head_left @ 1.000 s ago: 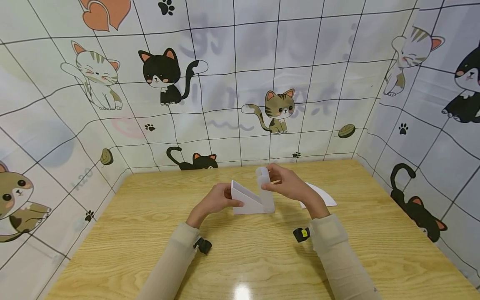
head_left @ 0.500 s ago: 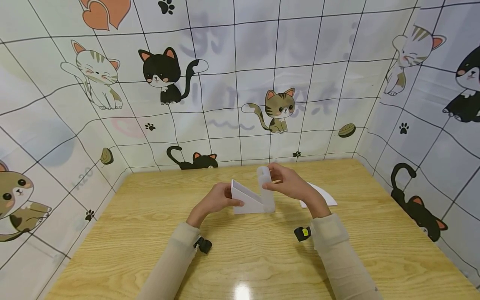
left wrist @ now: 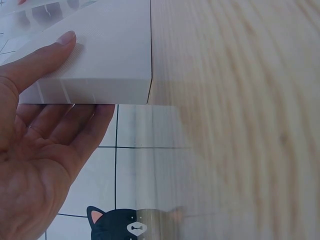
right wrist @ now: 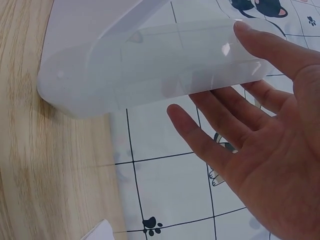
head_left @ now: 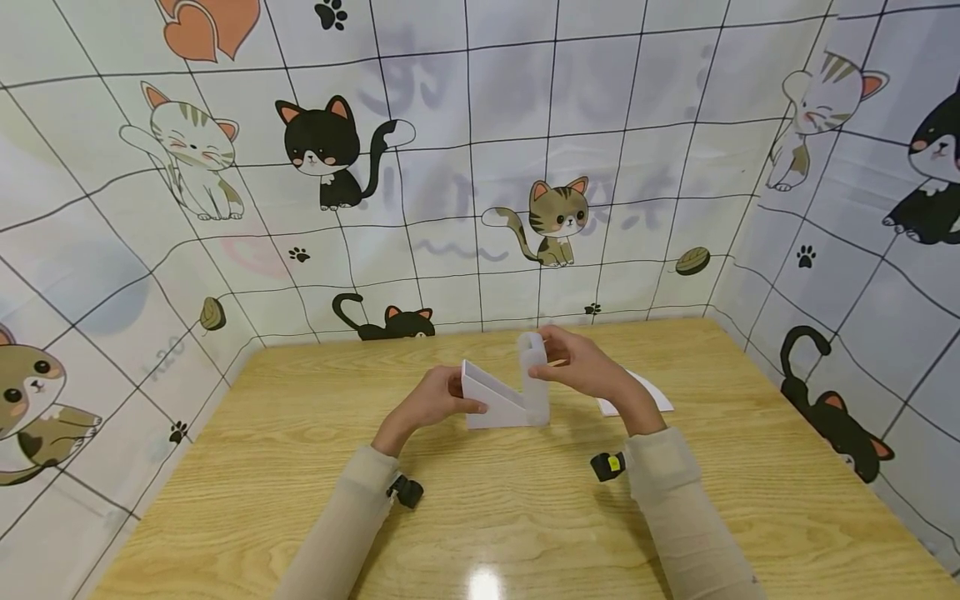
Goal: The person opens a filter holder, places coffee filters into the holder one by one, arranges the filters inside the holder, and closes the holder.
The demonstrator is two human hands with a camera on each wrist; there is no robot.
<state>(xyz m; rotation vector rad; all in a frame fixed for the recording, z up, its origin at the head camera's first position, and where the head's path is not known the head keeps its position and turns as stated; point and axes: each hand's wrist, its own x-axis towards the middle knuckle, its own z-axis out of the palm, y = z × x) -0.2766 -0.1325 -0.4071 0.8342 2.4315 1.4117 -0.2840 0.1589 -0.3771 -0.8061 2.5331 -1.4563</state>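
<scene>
Standing on the desk between the two hands, a white file holder is steadied from both ends. Its low end is held by the left hand: in the left wrist view the thumb is laid on the sloping white side and the other fingers are spread behind it, only lightly bent, so the grip is a loose clasp, apparently meant to keep the holder from sliding. The tall rounded end, translucent in the right wrist view, is met by the right hand. There the thumb is set against the top of that end while the remaining fingers are kept straight and apart, so nothing is clamped; the piece seems only to be propped upright. A white sheet lies flat just beyond the right hand, untouched. Cat-patterned walls enclose the far side of the desk, well past both hands.
</scene>
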